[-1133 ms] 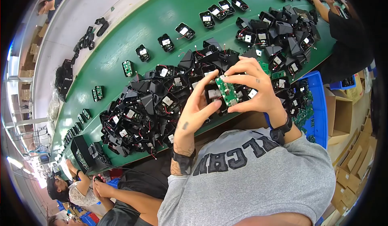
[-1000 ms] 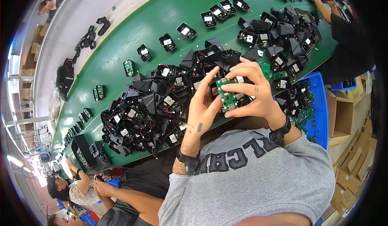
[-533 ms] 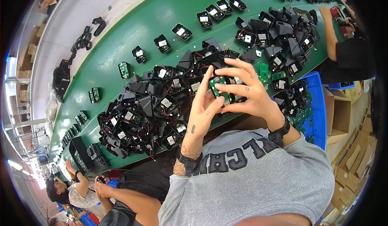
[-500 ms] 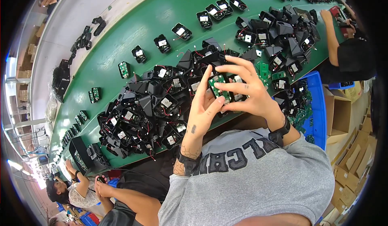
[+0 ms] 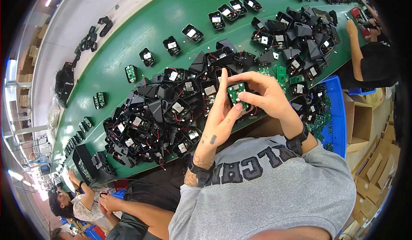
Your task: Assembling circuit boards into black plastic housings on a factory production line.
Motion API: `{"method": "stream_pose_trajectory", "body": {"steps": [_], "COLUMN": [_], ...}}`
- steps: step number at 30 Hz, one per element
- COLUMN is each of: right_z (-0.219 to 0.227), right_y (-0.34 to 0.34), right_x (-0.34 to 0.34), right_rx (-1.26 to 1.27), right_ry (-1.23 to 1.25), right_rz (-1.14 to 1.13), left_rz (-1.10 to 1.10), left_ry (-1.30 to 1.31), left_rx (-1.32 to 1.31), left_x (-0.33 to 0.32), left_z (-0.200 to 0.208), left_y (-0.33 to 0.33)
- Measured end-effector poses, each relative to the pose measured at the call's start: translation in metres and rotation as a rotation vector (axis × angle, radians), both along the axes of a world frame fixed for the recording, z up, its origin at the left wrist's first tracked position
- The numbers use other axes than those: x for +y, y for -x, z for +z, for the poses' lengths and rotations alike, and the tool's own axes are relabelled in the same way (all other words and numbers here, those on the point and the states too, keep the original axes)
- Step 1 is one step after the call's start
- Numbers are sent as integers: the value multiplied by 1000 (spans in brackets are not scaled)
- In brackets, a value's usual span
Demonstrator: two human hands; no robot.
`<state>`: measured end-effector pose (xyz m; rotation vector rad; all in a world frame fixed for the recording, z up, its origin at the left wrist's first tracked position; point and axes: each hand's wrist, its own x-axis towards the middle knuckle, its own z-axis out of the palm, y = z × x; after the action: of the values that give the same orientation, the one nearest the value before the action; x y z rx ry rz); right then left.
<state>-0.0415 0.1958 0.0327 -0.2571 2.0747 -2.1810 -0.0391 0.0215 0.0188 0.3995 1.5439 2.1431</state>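
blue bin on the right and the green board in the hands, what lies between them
In the head view, the right hand comes next to the green board, then some black housings before the blue bin.

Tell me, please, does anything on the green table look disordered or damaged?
The left heap of black housings looks disordered: they lie jumbled at various angles, some overlapping, unlike the spaced row of housings beyond. No damage is discernible.

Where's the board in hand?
Head view, just right of centre: the green circuit board is between the left hand and right hand, with a pile of black housings to its left and the blue bin farther right.
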Motion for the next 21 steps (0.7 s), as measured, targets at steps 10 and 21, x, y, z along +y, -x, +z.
{"method": "stream_pose_trajectory", "body": {"steps": [10, 21], "right_z": [-12, -4], "right_y": [-9, -6], "right_x": [-9, -6], "right_rx": [-134, -152], "right_ry": [292, 188], "right_rz": [-136, -27], "left_rz": [22, 170], "left_ry": [229, -1], "left_rx": [91, -45], "left_x": [2, 8], "left_z": [13, 6], "left_y": [0, -4]}}
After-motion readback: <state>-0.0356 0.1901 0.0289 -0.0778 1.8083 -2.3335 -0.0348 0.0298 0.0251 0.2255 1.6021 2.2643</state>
